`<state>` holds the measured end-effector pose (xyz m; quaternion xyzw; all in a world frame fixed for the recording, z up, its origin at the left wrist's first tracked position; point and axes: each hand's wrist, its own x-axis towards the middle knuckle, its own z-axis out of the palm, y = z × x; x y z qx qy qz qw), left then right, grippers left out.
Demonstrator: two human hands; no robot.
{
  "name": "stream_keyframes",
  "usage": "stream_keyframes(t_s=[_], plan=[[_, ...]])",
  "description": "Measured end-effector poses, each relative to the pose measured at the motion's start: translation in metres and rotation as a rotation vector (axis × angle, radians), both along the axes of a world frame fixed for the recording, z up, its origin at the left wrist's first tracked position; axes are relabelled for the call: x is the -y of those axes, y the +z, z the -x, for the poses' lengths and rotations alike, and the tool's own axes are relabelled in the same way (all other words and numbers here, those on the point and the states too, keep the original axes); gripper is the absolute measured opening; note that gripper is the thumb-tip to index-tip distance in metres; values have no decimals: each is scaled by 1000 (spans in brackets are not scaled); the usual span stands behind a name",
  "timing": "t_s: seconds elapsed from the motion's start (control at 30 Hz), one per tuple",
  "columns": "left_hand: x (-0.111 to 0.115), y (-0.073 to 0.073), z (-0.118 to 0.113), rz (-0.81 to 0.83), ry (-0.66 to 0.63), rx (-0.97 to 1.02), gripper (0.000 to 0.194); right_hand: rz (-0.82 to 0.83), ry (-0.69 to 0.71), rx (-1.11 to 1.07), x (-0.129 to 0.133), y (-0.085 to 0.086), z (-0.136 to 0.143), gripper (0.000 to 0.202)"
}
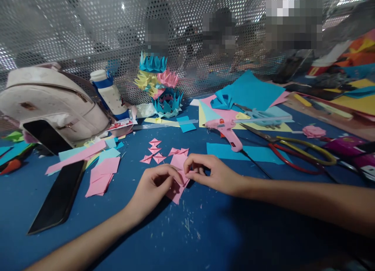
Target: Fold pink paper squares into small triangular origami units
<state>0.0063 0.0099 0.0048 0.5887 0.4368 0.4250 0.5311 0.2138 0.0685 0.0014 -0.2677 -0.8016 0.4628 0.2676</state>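
Note:
Both my hands meet over a small stack of pink paper pieces (177, 161) near the middle of the blue table. My left hand (156, 183) pinches a piece of pink paper (185, 178) from the left. On the opposite edge, my right hand (209, 171) is closed, thumb and forefinger gripping the same small piece. Just beyond my left hand lie several folded pink paper triangles (154, 150), with two more folded pieces (178, 151) at the top of the stack. My fingers hide part of the paper.
Left are a phone (60, 197), pink paper strips (102, 175), a backpack (52, 99) and a bottle (108, 93). Behind stand folded paper crowns (167, 103). A pink glue gun (227, 130) with its cord and large scissors (295, 150) lie right, before blue paper sheets (253, 89).

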Motion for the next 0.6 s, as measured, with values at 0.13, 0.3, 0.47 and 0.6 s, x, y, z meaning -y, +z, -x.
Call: stream_keyframes(t_s=[0.13, 0.3, 0.47, 0.6], plan=[[-1, -2, -1, 8, 32, 41, 26, 40, -37, -16, 0, 1, 1, 13], [-3, -2, -1, 72, 46, 59, 39, 133, -63, -54, 1, 2, 3, 20], [-6, 2, -3, 104, 54, -21, 34, 129, -32, -76, 2, 2, 3, 21], [-8, 2, -4, 116, 82, -57, 28, 115, -12, -57, 1, 2, 3, 17]])
